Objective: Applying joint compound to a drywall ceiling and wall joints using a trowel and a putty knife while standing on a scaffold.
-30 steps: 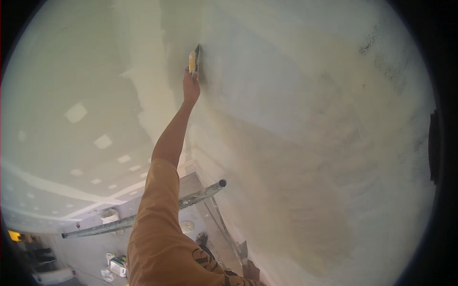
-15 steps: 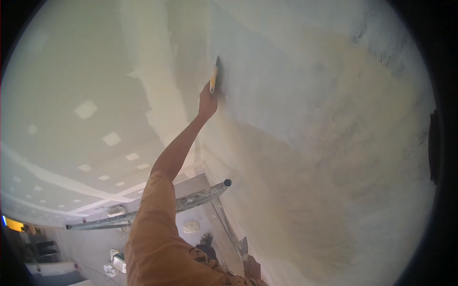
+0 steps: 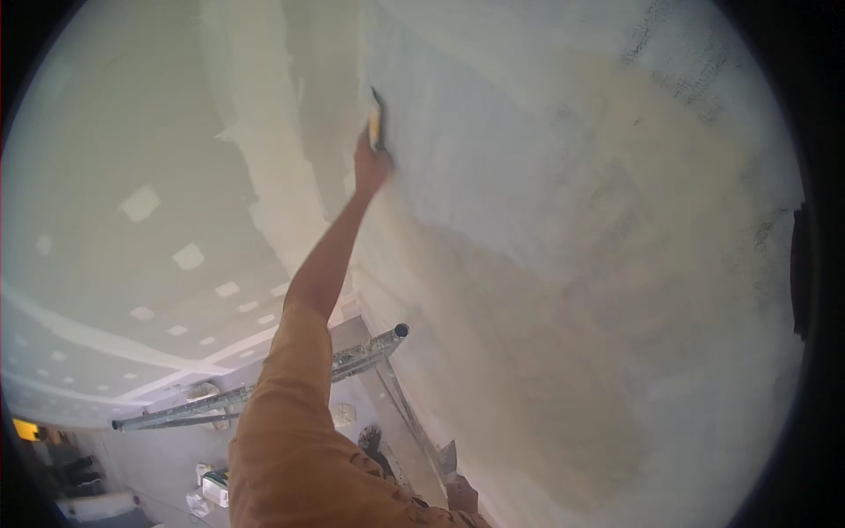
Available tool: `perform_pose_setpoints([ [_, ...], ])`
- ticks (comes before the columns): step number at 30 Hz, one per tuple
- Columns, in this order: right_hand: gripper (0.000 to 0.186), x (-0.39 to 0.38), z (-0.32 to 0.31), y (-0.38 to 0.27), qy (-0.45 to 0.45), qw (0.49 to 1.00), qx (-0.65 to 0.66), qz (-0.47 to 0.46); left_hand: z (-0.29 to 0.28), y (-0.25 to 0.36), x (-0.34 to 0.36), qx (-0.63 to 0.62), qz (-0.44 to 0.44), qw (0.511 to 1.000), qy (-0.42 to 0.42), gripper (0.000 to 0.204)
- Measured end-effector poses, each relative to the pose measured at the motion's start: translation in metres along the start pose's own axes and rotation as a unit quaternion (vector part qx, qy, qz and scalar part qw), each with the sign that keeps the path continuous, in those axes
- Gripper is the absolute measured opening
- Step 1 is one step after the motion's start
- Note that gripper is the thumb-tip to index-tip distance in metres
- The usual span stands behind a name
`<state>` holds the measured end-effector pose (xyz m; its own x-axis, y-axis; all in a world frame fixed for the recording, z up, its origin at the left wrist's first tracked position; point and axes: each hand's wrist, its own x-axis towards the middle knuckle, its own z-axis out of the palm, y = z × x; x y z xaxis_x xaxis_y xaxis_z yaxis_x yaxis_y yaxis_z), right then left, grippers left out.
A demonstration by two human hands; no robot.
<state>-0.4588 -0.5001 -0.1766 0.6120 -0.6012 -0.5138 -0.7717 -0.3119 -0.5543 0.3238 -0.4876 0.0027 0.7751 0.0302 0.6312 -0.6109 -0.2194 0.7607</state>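
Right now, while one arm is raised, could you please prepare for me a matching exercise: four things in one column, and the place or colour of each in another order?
Things:
1. Trowel
2. Putty knife
3. Sleeve
4. Metal bar

Places and colours:
A. Partly hidden behind the raised arm
B. In the lowered right hand, near the bottom edge
C. Orange-brown
D. In the raised left hand

Right pairs: 1-D, 2-B, 3-C, 4-A.
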Motion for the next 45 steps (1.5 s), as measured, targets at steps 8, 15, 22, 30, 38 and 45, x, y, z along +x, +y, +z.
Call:
perform_pose_setpoints([
  [8, 0.039, 0.022, -0.012, -0.03, -0.032, 0.997, -0.044, -0.057, -0.053, -0.007, -0.051, -0.036, -0.05, 0.995, -0.082, 0.06],
  [15, 0.044, 0.004, -0.023, -0.014, -0.01, 1.0, 0.007, -0.023, -0.019, -0.051, 0.017, -0.096, -0.053, 0.991, -0.083, 0.066],
  [22, 0.046, 0.0, 0.005, 0.049, -0.048, 0.998, -0.015, 0.047, -0.003, 0.028, -0.114, -0.074, -0.034, 0.996, -0.046, 0.08],
  [30, 0.042, 0.019, -0.019, 0.006, -0.087, 0.989, -0.069, -0.095, -0.052, 0.213, -0.289, -0.18, -0.056, 0.971, -0.147, 0.082],
  [38, 0.029, 0.032, -0.069, -0.007, -0.034, 0.967, 0.026, -0.252, -0.181, 0.269, -0.448, -0.221, -0.244, 0.897, -0.294, 0.041],
  [45, 0.018, -0.029, -0.091, 0.017, -0.128, 0.904, 0.357, -0.198, -0.305, 0.248, -0.495, -0.133, -0.273, 0.943, -0.138, 0.04],
])
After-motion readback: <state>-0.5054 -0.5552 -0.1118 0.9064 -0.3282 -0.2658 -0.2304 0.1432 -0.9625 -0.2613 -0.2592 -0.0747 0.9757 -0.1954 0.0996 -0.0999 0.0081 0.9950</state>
